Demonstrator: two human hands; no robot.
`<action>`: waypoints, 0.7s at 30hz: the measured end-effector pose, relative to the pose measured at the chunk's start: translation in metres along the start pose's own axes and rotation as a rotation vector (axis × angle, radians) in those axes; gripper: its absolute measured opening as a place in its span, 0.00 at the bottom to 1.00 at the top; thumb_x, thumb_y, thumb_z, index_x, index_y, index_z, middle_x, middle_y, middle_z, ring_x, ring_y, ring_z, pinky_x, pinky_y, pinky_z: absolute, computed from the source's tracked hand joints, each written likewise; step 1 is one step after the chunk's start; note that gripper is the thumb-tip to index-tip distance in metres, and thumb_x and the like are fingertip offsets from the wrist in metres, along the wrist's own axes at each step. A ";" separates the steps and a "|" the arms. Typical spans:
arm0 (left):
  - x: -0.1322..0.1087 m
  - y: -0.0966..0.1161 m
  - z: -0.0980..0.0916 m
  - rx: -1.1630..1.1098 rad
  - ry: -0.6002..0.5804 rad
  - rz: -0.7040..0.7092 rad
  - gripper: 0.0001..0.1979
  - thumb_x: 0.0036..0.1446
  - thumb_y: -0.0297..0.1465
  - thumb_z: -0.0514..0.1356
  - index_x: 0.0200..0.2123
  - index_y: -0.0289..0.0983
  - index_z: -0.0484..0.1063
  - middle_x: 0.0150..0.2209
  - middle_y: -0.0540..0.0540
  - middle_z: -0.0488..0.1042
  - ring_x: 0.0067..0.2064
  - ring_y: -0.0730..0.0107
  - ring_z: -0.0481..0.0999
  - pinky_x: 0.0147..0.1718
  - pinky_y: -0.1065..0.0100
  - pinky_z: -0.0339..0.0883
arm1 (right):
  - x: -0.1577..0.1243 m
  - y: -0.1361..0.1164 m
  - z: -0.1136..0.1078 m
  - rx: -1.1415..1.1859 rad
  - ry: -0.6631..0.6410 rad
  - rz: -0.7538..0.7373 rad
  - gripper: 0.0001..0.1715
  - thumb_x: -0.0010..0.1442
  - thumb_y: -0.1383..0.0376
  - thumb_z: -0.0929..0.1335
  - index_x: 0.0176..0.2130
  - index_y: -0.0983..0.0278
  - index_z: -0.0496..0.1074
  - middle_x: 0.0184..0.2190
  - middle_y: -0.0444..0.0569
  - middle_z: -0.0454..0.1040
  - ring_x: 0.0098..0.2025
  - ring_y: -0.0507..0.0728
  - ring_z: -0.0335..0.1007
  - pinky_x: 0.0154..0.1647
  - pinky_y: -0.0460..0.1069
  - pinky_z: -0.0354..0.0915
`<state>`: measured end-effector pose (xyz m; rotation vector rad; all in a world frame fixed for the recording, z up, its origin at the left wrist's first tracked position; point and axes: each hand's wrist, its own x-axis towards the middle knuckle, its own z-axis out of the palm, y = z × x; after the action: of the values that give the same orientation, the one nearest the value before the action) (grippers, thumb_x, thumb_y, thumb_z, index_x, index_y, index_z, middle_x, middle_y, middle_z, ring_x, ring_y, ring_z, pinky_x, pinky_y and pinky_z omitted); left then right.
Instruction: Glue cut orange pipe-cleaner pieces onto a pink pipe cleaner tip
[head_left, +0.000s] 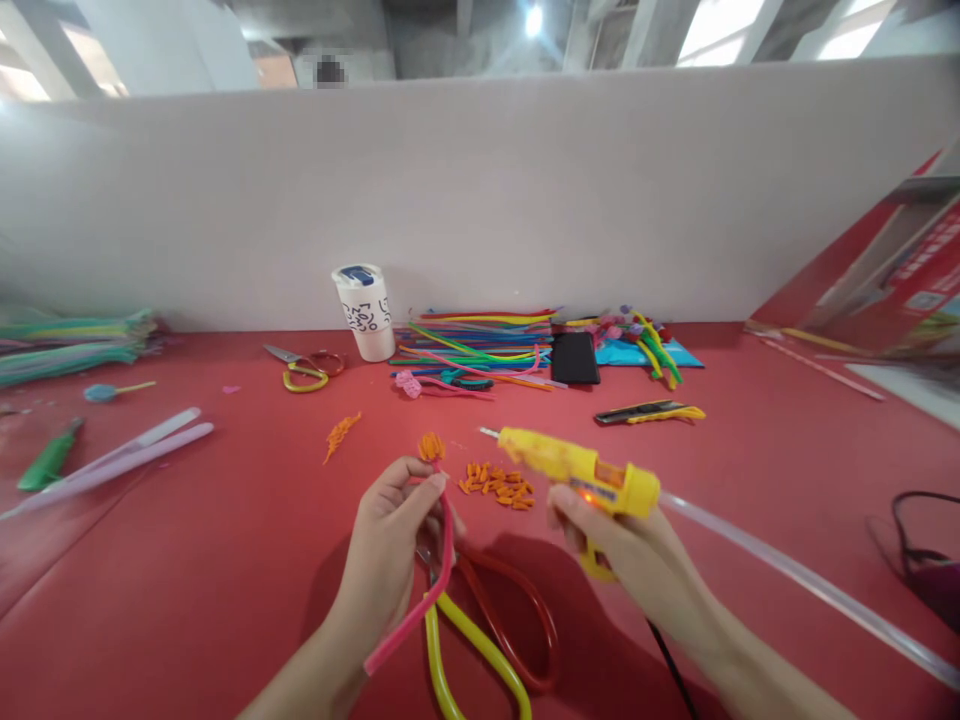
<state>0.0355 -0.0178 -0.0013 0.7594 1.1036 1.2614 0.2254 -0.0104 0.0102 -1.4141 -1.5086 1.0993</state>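
Between the fingers of my left hand (401, 515) is a pink pipe cleaner (427, 605), its lower end hanging toward me. A tuft of small orange pieces (431, 447) tops it. My right hand (622, 540) grips a yellow hot glue gun (570, 465) with a small orange-red light lit. Its nozzle points left, apart from the orange tuft, and a long clear glue stick (795, 575) sticks out behind. Loose orange pieces (499, 485) lie on the red table between my hands. Under my left hand rest large scissors (480, 640) with one yellow and one red handle, blades mostly hidden.
At the back stand a white cup (364, 315), a pile of colored pipe cleaners (480, 340) and a black phone-like slab (575, 358). A utility knife (649, 412) lies to the right, smaller scissors (300, 368) to the left. A black cord hangs below the glue gun.
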 end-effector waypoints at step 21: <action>-0.001 -0.006 0.006 0.064 -0.098 -0.094 0.09 0.50 0.35 0.59 0.28 0.38 0.61 0.13 0.53 0.71 0.11 0.80 0.62 0.10 0.81 0.50 | 0.042 0.023 -0.018 -1.198 0.178 -0.189 0.21 0.58 0.60 0.62 0.21 0.69 0.71 0.21 0.60 0.73 0.28 0.62 0.70 0.29 0.51 0.56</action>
<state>0.0435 -0.0193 -0.0040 0.8006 1.0913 1.1032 0.2467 0.0329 -0.0061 -1.9504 -2.2111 -0.1815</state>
